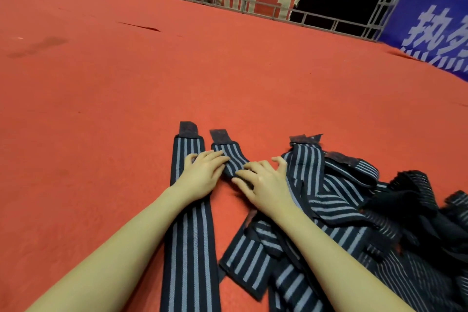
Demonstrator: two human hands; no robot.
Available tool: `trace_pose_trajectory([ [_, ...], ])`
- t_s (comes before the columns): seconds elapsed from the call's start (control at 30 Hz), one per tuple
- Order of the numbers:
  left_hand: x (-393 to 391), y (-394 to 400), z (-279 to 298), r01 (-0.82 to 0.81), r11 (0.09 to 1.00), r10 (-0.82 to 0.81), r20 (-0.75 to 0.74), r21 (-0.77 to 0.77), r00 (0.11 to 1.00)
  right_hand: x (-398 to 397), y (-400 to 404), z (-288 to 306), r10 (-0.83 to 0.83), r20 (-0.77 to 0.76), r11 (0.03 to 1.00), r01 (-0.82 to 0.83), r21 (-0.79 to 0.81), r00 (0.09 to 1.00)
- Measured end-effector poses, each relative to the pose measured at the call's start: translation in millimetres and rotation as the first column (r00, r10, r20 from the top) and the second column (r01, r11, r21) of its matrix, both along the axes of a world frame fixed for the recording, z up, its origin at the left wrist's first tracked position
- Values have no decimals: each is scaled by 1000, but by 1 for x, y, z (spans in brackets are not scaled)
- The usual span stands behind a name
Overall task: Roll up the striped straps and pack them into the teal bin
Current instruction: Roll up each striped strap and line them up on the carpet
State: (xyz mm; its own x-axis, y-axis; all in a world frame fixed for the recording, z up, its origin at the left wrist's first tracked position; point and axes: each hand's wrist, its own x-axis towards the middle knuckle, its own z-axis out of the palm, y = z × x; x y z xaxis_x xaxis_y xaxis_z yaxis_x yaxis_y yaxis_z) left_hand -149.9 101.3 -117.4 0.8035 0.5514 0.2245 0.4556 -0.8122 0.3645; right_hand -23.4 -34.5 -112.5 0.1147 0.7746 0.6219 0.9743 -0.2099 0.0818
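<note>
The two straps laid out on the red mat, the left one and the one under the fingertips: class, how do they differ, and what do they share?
1. The left strap lies flat and straight; the middle strap bends.
2. The left strap shows its long run; the middle strap shows only its far end past the right hand.
3. The left hand rests on the left strap and touches the middle strap's edge.

Both have dark-and-grey stripes and a dark end tab.

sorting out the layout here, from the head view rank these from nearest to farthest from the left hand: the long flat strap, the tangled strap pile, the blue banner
1. long flat strap: directly under the left hand, which rests on it.
2. tangled strap pile: to the right, beyond the right hand.
3. blue banner: far right, at the edge of the red floor.
</note>
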Motion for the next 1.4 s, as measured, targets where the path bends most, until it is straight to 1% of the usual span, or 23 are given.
trace_pose_trajectory([
  [0.1,1,-8,-1,36,995,-13,235,-91,972,1,-7,7,24,-91,970,-1,243,996],
  [0.17,2,-15,4,39,993,6,373,-113,928,-1,-9,17,41,-115,947,-2,322,993],
  [0.23,3,-17,13,-5,990,71,481,-138,874,-6,-10,28,72,-140,932,-17,362,987],
  [0.3,3,-18,24,-52,989,121,550,-140,826,-10,-14,39,101,-203,917,-12,398,974],
  [0.37,4,-24,39,-76,992,121,597,-99,793,-11,-24,50,110,-254,908,7,418,961],
  [0.43,3,-30,53,-105,994,99,620,-27,778,-12,-37,60,107,-267,921,5,389,958],
  [0.5,-2,-34,66,-130,987,42,615,99,787,-14,-49,65,120,-250,942,-30,335,961],
  [0.6,-13,-41,89,-155,937,-48,553,314,832,-19,-68,71,121,-161,949,-66,309,980],
  [0.67,-20,-53,102,-170,905,-71,534,389,842,-27,-81,78,108,-113,941,-65,333,988],
  [0.77,-32,-74,122,-238,861,-73,573,449,817,-43,-97,95,99,-9,923,-88,373,995],
  [0.87,-43,-87,149,-290,770,-121,576,568,808,-55,-108,118,86,68,907,-106,408,994],
  [0.97,-53,-99,175,-277,664,-205,525,694,826,-66,-119,135,115,97,888,-146,437,989],
  [1.07,-65,-108,200,-244,623,-269,497,743,825,-79,-126,154,152,82,847,-172,503,985],
  [1.17,-80,-117,223,-208,620,-329,492,756,806,-95,-133,175,233,49,788,-218,575,971],
  [1.23,-90,-124,233,-144,624,-379,459,768,803,-105,-142,184,288,16,769,-241,592,958],
  [1.3,-96,-132,242,-50,625,-427,395,779,813,-111,-151,188,291,-29,774,-218,594,956],
  [1.4,-92,-139,244,44,636,-436,312,770,845,-109,-159,182,181,-142,836,-76,543,973],
])
